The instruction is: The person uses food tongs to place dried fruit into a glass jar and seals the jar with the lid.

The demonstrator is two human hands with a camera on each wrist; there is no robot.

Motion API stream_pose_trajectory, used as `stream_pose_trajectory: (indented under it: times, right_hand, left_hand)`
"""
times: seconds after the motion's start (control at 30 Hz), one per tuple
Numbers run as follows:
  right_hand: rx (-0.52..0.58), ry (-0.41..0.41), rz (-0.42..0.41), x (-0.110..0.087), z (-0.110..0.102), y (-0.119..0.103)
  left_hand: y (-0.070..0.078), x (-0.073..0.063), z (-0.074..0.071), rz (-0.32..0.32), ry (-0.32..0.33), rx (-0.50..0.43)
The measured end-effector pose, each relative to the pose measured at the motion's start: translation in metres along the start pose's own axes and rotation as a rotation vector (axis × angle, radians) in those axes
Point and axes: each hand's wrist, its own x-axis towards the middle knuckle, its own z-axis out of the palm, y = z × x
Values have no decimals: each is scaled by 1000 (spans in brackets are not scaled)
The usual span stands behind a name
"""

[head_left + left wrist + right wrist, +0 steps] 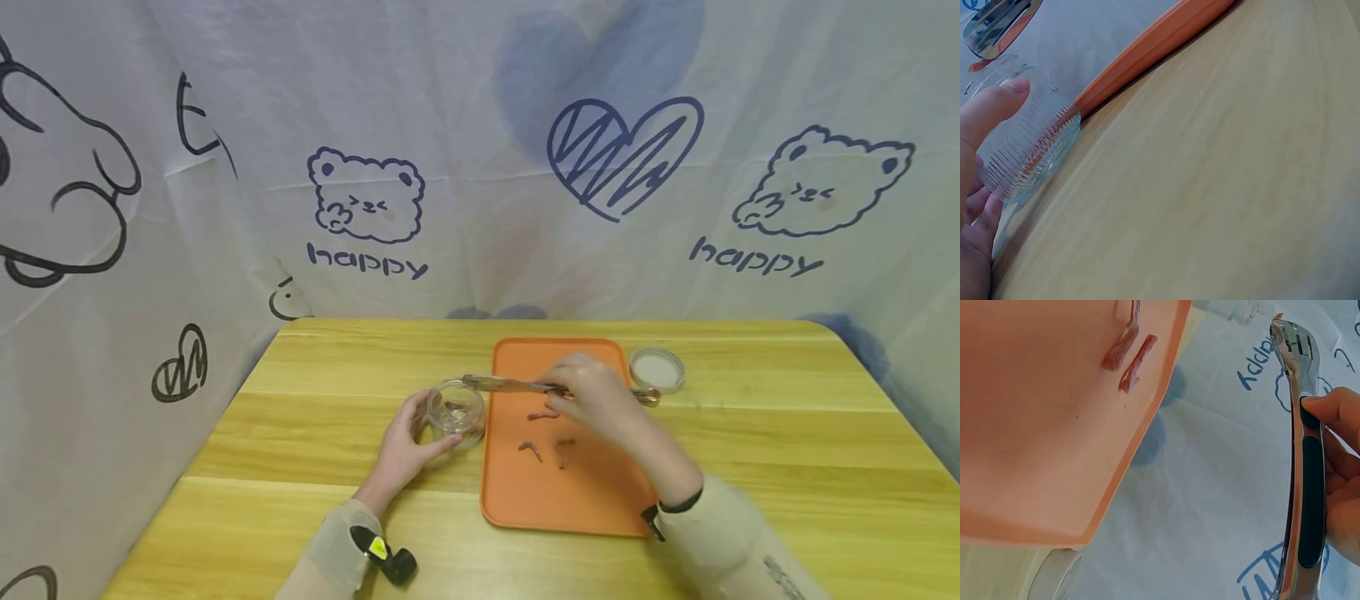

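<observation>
My left hand (405, 450) holds a ribbed clear glass jar (468, 435) upright beside the orange tray, fingers round the far side and thumb on the near side. My right hand (596, 396) grips metal tongs (510, 384) with dark handle pads, thumb on the upper pad in the right wrist view. The slotted tong head (1004, 28) hangs over the jar's mouth, and a small reddish piece (979, 65) pokes out at its tip. Several thin reddish-brown dried-meat strips (530, 450) lie on the tray (525, 504) under my right hand.
A round clear lid (657, 369) lies on the wooden table (787, 433), close to the tray's right back edge. Behind the table hangs a white cloth (480, 208) with drawn bears and hearts.
</observation>
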Motion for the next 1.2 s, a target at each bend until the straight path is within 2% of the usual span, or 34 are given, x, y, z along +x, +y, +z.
stream_pose_trajectory:
  times: [0.07,0.27,0.33,0.7,0.97,1.2]
  right_hand:
    - [1,-7,-4,1,2,-1]
    - [10,-13,-24,3,5,-2]
    - [6,-15,-32,3,6,-3]
    - [-4,-51,-49,5,10,-7]
    - [-7,-69,-46,6,12,-8]
    - [-1,-76,-41,6,13,-9]
  left_hand:
    - [-4,1,0,4,4,-1]
    - [-32,9,2,-7,25,11]
    - [-35,10,2,-6,28,15]
    - [-36,9,1,4,34,25]
    - [-36,8,2,39,41,-1]
    - [-35,8,1,5,36,11]
